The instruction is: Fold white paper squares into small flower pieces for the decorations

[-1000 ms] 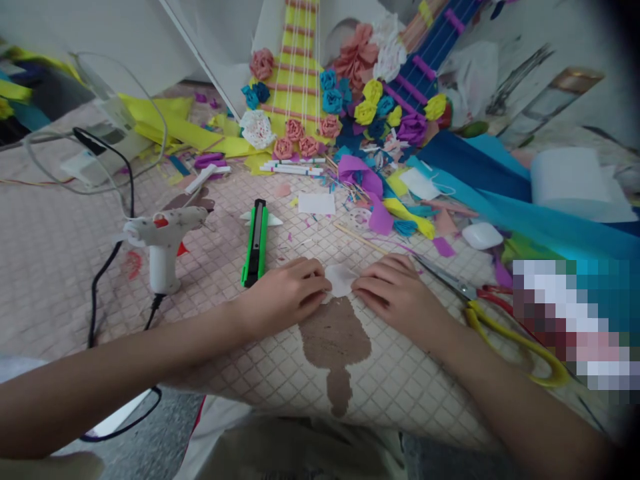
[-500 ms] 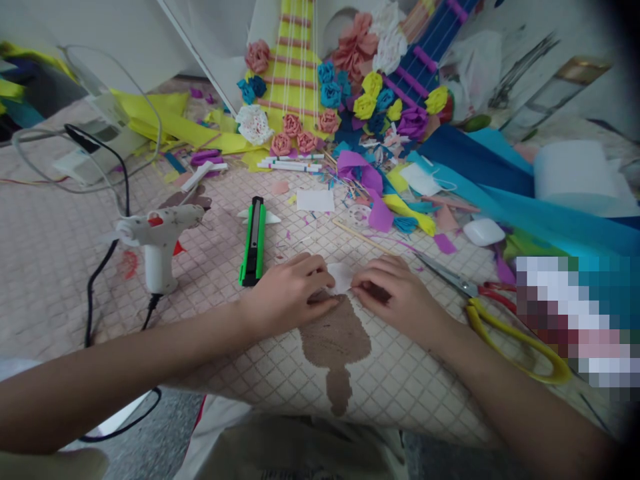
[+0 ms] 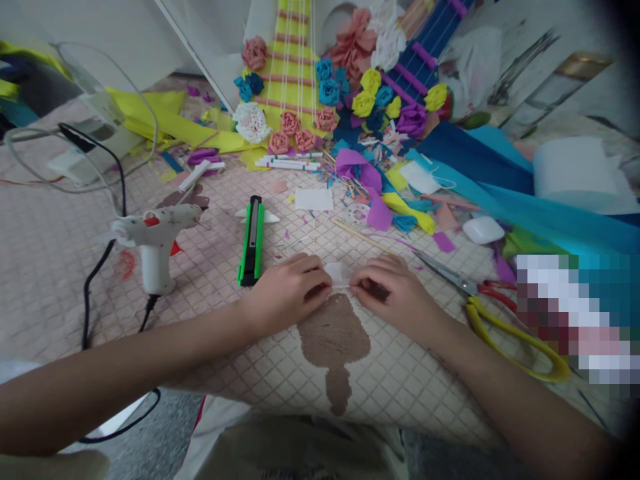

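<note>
A small white piece of paper [image 3: 339, 273] lies on the quilted pink mat [image 3: 60, 253], pinched from both sides. My left hand [image 3: 285, 293] grips its left edge with curled fingers. My right hand [image 3: 395, 293] holds the right edge, fingers bent and pressed together. Just below the paper is a brown figure printed on the mat. A green utility knife [image 3: 253, 241] lies left of my left hand. Yellow-handled scissors [image 3: 500, 317] rest to the right of my right hand.
A white glue gun [image 3: 153, 243] stands at the left, its black cord trailing to the mat's edge. Paper flowers [image 3: 350, 93], coloured paper scraps and a white square [image 3: 314, 199] crowd the back. Blue paper sheets [image 3: 525, 200] and a white roll [image 3: 570, 175] fill the right.
Both hands have drawn the paper in; it looks narrower and more gathered between the fingertips than a second ago. The view has shifted slightly.
</note>
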`<state>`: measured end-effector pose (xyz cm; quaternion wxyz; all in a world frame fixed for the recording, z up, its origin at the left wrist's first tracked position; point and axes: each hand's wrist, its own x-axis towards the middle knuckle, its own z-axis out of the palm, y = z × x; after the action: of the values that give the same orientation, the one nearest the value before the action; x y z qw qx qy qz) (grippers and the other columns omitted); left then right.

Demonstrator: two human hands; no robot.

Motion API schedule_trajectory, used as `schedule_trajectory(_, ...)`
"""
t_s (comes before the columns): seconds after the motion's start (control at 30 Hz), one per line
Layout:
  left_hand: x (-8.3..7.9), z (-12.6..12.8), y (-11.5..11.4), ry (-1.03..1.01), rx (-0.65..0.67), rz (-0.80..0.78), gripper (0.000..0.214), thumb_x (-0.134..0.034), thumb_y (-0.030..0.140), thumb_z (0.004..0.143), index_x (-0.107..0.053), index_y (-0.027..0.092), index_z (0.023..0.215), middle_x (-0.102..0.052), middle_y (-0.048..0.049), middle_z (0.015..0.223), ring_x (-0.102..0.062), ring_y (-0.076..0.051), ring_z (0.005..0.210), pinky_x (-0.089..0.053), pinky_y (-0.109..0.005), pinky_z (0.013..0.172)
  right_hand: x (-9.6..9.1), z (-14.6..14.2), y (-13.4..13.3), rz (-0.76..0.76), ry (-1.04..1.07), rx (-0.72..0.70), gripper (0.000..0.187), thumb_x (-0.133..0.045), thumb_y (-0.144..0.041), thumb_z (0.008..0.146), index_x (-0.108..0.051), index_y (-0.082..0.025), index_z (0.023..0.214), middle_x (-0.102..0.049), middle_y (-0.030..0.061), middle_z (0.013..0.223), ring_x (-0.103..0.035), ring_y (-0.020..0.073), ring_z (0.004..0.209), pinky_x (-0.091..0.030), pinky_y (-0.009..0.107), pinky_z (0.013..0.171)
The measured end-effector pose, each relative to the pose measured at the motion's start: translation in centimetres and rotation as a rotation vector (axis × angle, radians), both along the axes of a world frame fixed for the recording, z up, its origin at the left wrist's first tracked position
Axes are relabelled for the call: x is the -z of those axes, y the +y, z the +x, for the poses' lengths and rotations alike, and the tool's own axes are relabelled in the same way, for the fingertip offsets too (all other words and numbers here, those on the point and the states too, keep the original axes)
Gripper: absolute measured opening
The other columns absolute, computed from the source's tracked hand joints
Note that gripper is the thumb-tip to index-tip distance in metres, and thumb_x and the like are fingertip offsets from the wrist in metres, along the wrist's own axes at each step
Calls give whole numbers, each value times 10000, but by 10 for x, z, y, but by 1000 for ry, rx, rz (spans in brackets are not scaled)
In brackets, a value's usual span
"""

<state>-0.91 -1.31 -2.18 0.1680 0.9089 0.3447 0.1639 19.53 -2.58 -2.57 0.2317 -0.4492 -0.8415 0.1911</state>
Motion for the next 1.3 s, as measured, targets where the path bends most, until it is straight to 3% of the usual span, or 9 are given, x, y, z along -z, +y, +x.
schedule_trajectory(0.67, -6, 5, 4, -94, -109, -178, 76, -553, 164, 739, -609, 148, 691, -576, -18, 696, -523, -126, 679, -408, -230, 618, -1, -6, 0, -50, 5, 85, 86, -585, -177, 739, -553, -189, 660, -548, -21, 620, -499, 138, 666, -316, 321, 735)
schedule_trajectory(1.3, -12, 12, 9, 45, -204, -261, 122, -520, 219, 729, -601, 149, 671, -578, -16, 669, -505, -119, 623, -374, -226, 565, -1, -10, 2, -101, -18, 172, 92, -594, -184, 705, -572, -176, 615, -550, -23, 585, -500, 122, 636, -330, 302, 714)
